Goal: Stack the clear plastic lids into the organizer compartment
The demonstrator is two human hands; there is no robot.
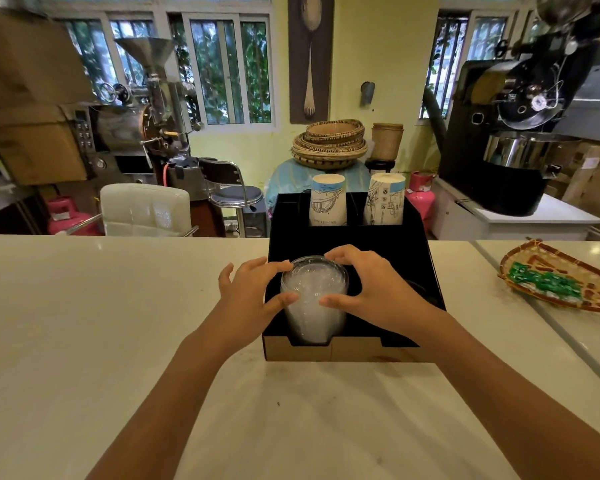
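A tall stack of clear plastic lids [313, 299] stands in the front left compartment of a black organizer [392, 244] on the white counter. My left hand [248, 296] grips the stack from the left, thumb at its front and fingers at its top rim. From the right, my right hand [371, 285] holds the same stack, its thumb on the front and its fingers curled over the back of the top lid. The stack's lower part shows through the notch in the organizer's front wall. My right hand hides most of the front right compartment.
Two stacks of printed paper cups [328, 199] [385, 198] stand in the organizer's back compartments. A woven tray [534, 261] with green packets [544, 282] lies on the counter at the right. A seam [548, 323] crosses the counter there. Chairs and roasting machines stand beyond the counter's far edge.
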